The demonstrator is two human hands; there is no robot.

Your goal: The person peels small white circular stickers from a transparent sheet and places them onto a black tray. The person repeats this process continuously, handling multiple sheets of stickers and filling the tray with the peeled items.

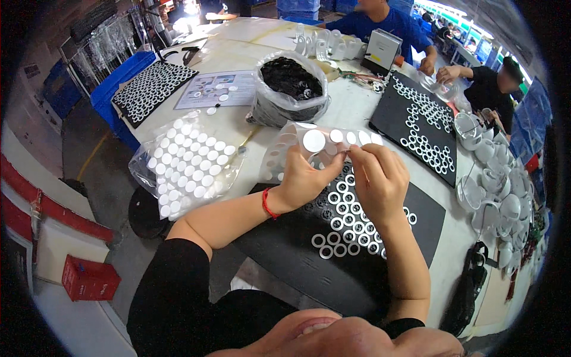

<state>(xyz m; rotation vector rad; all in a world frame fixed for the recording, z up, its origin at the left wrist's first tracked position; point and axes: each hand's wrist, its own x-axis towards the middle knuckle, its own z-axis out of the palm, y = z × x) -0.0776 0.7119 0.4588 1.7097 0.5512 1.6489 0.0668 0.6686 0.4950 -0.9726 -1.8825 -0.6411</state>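
My left hand (pixel 306 178) grips a clear plastic sheet of white round stickers (pixel 314 141), its thumb stretched along the near edge. Close to that thumb tip, my right hand (pixel 380 178) has its fingertips pinched together at the sheet; whatever lies between them is too small to make out. Below both hands, white rings with dark centres (pixel 351 220) lie grouped on a black mat (pixel 285 250). Part of that group is hidden by my right hand and forearm.
Left of my hands lies a plastic bag with sheets of white discs (pixel 193 157). Ahead stands a lined bag of black parts (pixel 291 89). Ring-covered black boards (pixel 416 119) lie right and far left. Clear cups (pixel 496 184) crowd the right edge. Two people work opposite.
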